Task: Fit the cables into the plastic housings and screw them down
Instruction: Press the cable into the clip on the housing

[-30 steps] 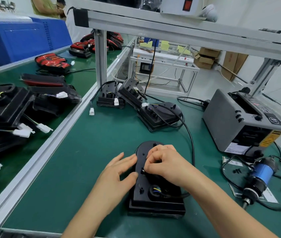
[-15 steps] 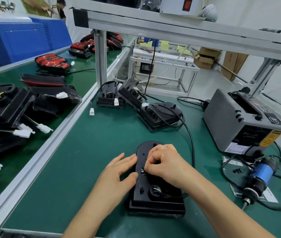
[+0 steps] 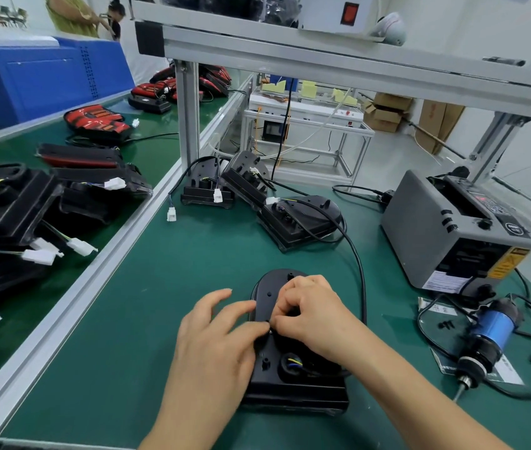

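Observation:
A black plastic housing (image 3: 293,388) lies flat on the green mat right in front of me. Coloured wires enter its round grommet (image 3: 291,363), and a black cable (image 3: 359,274) loops off to the right and back. My left hand (image 3: 215,339) rests on the housing's left side with fingers extended, its thumb tip meeting my right fingertips. My right hand (image 3: 312,313) is curled over the middle of the housing and pinches a small black screw (image 3: 269,331), mostly hidden by the fingers.
A blue electric screwdriver (image 3: 488,336) lies at the right beside loose black screws (image 3: 446,324). Behind it stands a grey tape dispenser (image 3: 446,228). More housings (image 3: 299,219) with white connectors sit at the back. An aluminium rail (image 3: 95,274) borders the left conveyor stacked with housings (image 3: 4,203).
My left thumb has slid right to touch my right fingertips at the screw. The right hand has shifted only slightly; the housing has not moved.

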Demonstrator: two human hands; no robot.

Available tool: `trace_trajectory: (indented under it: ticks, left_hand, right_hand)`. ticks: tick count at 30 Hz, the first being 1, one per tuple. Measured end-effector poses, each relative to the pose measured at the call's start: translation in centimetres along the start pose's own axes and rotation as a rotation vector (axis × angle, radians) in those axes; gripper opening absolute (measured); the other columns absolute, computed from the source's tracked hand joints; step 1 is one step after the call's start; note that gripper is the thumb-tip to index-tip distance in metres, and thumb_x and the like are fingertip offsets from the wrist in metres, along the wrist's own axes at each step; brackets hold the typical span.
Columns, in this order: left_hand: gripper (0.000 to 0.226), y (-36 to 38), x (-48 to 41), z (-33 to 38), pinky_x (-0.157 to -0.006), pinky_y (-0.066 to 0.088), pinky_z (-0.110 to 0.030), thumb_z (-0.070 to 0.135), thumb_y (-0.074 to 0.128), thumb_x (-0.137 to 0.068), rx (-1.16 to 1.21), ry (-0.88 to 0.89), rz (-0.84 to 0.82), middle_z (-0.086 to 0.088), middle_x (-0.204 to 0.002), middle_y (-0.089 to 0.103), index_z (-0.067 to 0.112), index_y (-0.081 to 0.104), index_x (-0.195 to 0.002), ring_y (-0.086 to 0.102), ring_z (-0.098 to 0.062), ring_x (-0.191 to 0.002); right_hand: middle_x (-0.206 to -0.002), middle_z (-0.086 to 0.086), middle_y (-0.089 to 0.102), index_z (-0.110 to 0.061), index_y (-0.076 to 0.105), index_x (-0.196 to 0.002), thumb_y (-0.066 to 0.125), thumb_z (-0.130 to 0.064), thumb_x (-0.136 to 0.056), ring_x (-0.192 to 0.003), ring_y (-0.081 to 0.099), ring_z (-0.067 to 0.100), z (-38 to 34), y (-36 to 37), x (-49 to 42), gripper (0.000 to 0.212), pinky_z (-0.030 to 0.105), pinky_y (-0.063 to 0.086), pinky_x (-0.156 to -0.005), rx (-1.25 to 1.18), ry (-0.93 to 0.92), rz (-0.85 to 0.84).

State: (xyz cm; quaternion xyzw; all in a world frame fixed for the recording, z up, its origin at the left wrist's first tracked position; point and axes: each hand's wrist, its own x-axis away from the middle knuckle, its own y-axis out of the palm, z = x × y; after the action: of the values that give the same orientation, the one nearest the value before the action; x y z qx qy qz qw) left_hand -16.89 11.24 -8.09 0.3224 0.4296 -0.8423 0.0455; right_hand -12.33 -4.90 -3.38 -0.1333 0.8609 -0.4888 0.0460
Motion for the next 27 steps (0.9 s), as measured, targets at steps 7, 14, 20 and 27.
trace_trajectory:
  ticks: [7,14,20,27]
  left_hand:
    - [0.037,0.3,0.7,0.1,-0.085,0.041,-0.041,0.013,0.042,-0.074,-0.162,0.076,0.011,0.003,-0.110,0.069,0.028,0.075,-0.082,0.046,-0.028,-0.112]
    - [0.032,0.3,0.5,0.1,-0.087,0.032,-0.040,0.012,0.049,-0.072,-0.237,0.103,0.033,0.003,-0.110,0.069,0.029,0.075,-0.082,0.045,-0.029,-0.113]
    - [0.051,0.3,0.3,-0.3,-0.090,0.031,-0.039,0.011,0.036,-0.072,-0.292,0.102,-0.023,0.001,-0.114,0.068,0.031,0.075,-0.097,0.045,-0.029,-0.112]
    - [0.061,0.7,0.7,-0.5,-0.091,0.032,-0.040,0.005,0.031,-0.069,-0.350,0.111,-0.054,-0.002,-0.122,0.065,0.030,0.072,-0.106,0.044,-0.030,-0.113]
  right_hand:
    - [-0.101,-0.016,0.055,-0.032,0.058,-0.065,0.063,-0.027,-0.081,-0.115,0.035,0.009,-0.1,0.3,0.0,0.017,0.034,0.033,-0.099,0.040,-0.001,0.024]
    - [-0.097,-0.014,0.053,-0.031,0.052,-0.075,0.061,-0.030,-0.082,-0.111,0.035,0.009,0.3,0.9,0.5,0.012,0.029,0.034,-0.094,0.050,-0.037,0.130]
    - [-0.099,-0.025,0.050,-0.033,0.061,-0.095,0.058,-0.021,-0.087,-0.109,0.030,0.000,3.3,0.5,2.4,0.015,0.016,0.026,-0.091,0.002,-0.031,0.280]
    - [-0.112,-0.029,0.044,-0.027,0.059,-0.124,0.052,-0.021,-0.094,-0.116,0.027,0.000,6.4,0.8,4.2,0.032,0.026,0.026,-0.106,0.020,0.042,0.359]
